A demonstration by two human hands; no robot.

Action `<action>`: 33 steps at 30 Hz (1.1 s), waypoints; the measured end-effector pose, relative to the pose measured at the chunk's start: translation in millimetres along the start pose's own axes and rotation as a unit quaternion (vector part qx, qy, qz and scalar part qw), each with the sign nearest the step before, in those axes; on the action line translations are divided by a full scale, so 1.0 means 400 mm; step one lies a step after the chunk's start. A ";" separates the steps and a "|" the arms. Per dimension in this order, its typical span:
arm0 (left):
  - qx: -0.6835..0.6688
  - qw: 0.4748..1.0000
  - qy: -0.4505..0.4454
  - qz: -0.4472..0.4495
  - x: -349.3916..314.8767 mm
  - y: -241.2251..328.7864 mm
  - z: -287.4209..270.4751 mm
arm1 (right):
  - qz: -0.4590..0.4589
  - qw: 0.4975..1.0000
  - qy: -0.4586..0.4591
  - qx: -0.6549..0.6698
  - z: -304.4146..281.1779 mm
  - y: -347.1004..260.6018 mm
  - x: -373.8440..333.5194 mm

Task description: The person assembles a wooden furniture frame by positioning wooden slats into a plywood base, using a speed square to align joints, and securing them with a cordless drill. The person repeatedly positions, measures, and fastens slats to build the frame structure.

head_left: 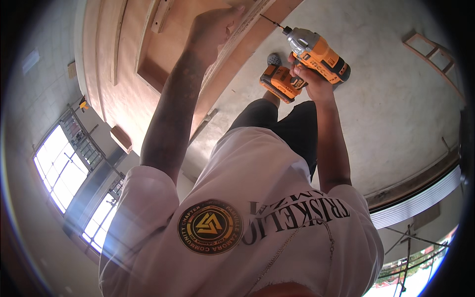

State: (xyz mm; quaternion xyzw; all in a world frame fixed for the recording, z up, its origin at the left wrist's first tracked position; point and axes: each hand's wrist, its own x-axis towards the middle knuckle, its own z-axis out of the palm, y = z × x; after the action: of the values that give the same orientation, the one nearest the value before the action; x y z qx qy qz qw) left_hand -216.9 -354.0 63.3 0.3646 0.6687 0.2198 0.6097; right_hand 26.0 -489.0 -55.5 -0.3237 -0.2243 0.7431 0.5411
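My right hand (310, 79) grips the handle of an orange and grey cordless drill (316, 49) with an orange battery pack (279, 81) at its base. Its thin bit (271, 21) points up-left, and its tip is close to the edge of a long pale wooden strip (232, 44). My left hand (213, 27) rests on that strip, fingers curled over it and pressing it against a large brown plywood panel (123, 84). My left forearm reaches across the panel.
The panel lies on a concrete floor (396, 114) and carries other wooden battens (118, 39). A small wooden frame (433, 54) lies at the far right. My dark trousers and one shoe (273, 59) show below the drill. Barred windows (64, 163) are at the left.
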 end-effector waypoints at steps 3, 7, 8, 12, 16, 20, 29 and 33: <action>-0.064 0.990 -0.115 -0.054 0.041 0.004 -0.035 | 0.001 1.000 -0.007 -0.009 -0.004 -0.002 0.002; -0.103 0.985 -0.125 -0.067 0.061 -0.014 -0.039 | 0.004 1.000 0.001 -0.021 -0.007 -0.002 -0.003; -0.111 0.985 -0.116 -0.063 0.062 -0.018 -0.035 | 0.002 1.000 -0.001 -0.024 -0.007 -0.001 -0.002; -0.065 0.996 -0.039 -0.051 0.061 -0.034 -0.012 | -0.008 1.000 -0.010 -0.019 -0.007 0.001 0.001; -0.062 0.997 -0.038 -0.039 0.057 -0.027 -0.014 | -0.012 1.000 -0.010 -0.013 -0.003 -0.001 0.001; -0.057 0.996 -0.065 -0.033 0.052 -0.018 -0.005 | -0.009 1.000 -0.006 -0.010 -0.004 0.001 -0.001; -0.087 0.992 -0.079 -0.037 0.069 -0.032 0.002 | -0.024 0.999 -0.018 0.019 -0.012 0.019 0.002; -0.072 0.989 -0.124 -0.048 0.076 -0.034 -0.033 | -0.019 1.000 -0.015 0.000 -0.014 0.018 0.003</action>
State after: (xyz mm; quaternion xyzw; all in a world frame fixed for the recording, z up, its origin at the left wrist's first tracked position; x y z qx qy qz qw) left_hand -232.6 -337.7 35.5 0.3121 0.5872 0.1910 0.7220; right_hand 24.9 -490.0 -64.5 -0.3082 -0.2387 0.7374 0.5516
